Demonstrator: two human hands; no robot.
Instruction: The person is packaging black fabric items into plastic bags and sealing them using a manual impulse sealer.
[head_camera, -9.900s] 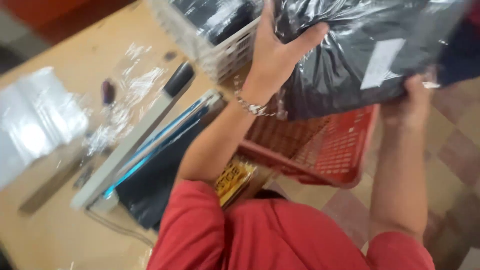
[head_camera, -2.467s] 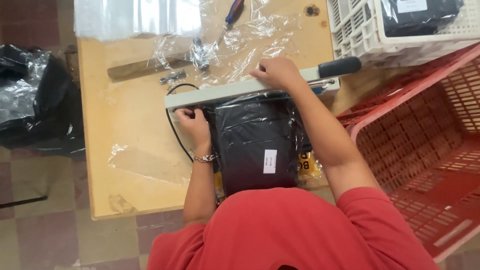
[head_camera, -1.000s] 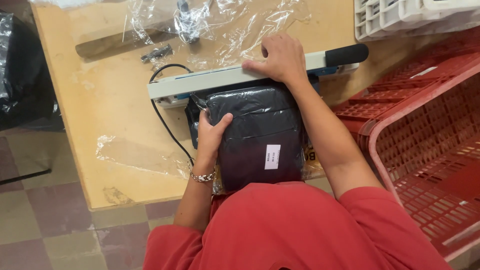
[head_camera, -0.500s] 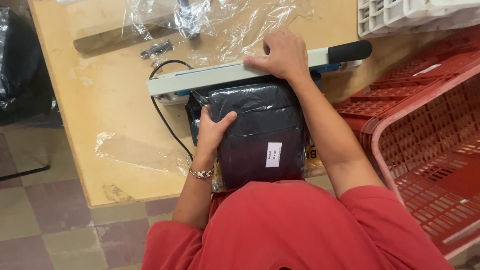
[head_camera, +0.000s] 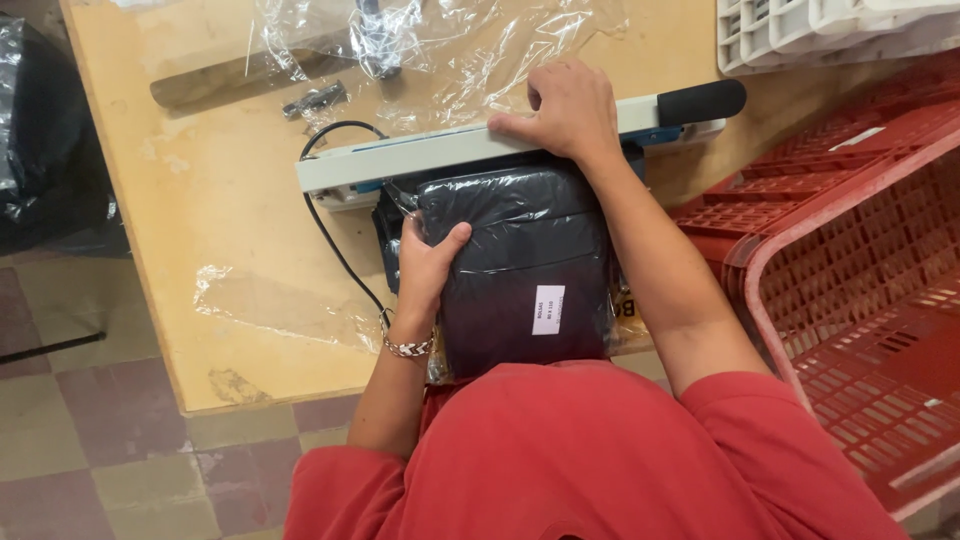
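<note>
A black folded item in a clear plastic bag (head_camera: 530, 270), with a small white label, lies on the wooden table (head_camera: 210, 220) in front of me. Its far end sits under the long white sealer bar (head_camera: 440, 150) with a black handle. My left hand (head_camera: 425, 265) grips the bag's left edge, thumb on top. My right hand (head_camera: 560, 105) presses flat down on the sealer bar above the bag.
Crumpled clear plastic film (head_camera: 470, 50) lies behind the sealer, with a flat metal bar (head_camera: 240, 75) beside it. A red mesh crate (head_camera: 860, 290) stands at my right, a white crate (head_camera: 830, 30) beyond it. A black bag (head_camera: 40, 150) sits on the floor at left.
Ten seconds ago I held the bagged item over the red crate. Now it lies under the sealer bar; over the last second both hands stay put, the right pressing the bar.
</note>
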